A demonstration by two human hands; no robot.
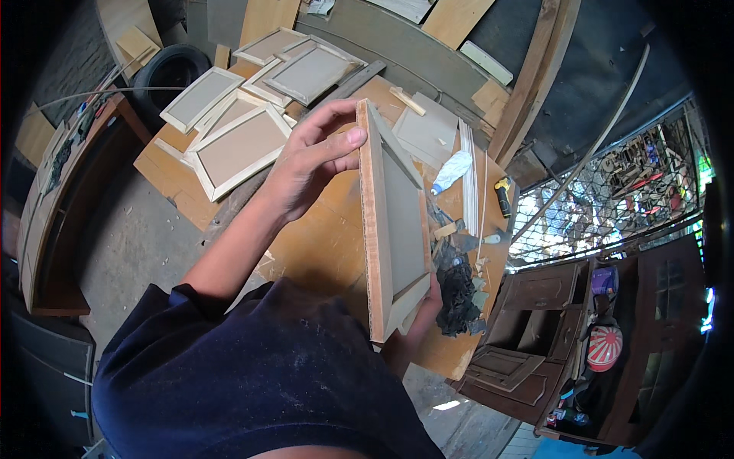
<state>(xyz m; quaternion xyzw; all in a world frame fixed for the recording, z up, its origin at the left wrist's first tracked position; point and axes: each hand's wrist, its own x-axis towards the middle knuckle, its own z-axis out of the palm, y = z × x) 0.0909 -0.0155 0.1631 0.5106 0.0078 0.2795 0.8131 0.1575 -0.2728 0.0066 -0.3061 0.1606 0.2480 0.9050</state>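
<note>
No words, labels, brands, numbers or signs can be read.
</note>
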